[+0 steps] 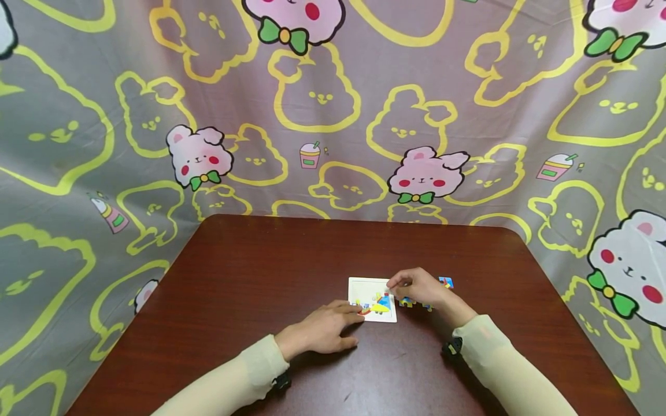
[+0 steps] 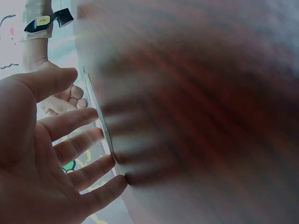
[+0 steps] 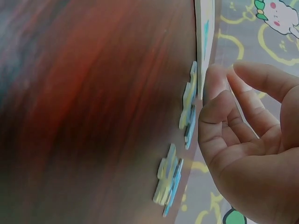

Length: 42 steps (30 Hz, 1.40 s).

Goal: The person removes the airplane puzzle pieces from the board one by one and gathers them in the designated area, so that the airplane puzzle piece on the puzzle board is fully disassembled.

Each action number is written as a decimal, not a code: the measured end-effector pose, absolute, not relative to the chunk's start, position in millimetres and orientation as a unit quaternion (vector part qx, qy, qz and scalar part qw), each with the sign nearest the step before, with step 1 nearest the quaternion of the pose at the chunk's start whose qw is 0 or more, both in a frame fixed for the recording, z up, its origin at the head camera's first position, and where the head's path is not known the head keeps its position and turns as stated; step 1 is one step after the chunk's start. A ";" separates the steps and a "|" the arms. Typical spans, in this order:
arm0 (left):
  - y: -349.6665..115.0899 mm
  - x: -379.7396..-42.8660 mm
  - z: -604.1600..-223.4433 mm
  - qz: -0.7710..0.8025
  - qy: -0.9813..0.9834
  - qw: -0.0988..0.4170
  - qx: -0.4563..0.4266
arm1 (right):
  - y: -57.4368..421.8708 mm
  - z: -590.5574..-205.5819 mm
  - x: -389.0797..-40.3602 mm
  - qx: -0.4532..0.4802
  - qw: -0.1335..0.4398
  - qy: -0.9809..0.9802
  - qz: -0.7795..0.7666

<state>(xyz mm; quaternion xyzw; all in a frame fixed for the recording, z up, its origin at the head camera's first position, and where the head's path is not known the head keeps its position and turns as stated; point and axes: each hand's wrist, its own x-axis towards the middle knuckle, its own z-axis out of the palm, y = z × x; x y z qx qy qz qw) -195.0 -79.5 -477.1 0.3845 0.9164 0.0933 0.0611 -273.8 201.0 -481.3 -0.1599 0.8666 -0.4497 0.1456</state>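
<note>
A white-framed jigsaw board (image 1: pixel 355 284) lies on the table, with a colourful picture partly filled in at its lower part. The left hand (image 1: pixel 328 327) rests at its left edge, fingers extended; in the left wrist view the fingertips (image 2: pixel 108 161) touch the thin board edge (image 2: pixel 106 133). Over the board's right edge hovers the right hand (image 1: pixel 418 287). Its fingers bend toward the thumb in the right wrist view, and no piece shows between them. Loose jigsaw pieces (image 1: pixel 407 302) lie beside the board, partly beneath the right hand; others (image 3: pixel 166 182) sit nearer the wrist.
The brown wooden table (image 1: pixel 250 266) has rounded far corners. A patterned curtain (image 1: pixel 322 115) with bears and rabbits hangs behind it and on both sides. One blue jigsaw piece (image 1: pixel 446 282) lies beyond the right wrist. Both wrists wear black straps (image 1: pixel 452 346).
</note>
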 end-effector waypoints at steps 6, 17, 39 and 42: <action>-79.8 -193.7 -476.7 0.097 0.915 0.063 0.385 | 193.9 -485.3 -275.5 -0.165 0.144 0.867 -0.448; -79.9 -195.7 -478.4 0.091 0.917 0.057 0.385 | 186.4 -485.0 -275.3 -0.171 0.154 0.860 -0.456; -79.9 -195.8 -475.5 0.098 0.913 0.060 0.392 | 181.0 -482.7 -277.1 -0.168 0.127 0.878 -0.429; -79.8 -195.5 -475.7 0.098 0.912 0.060 0.393 | 181.2 -483.2 -277.5 -0.170 0.126 0.877 -0.431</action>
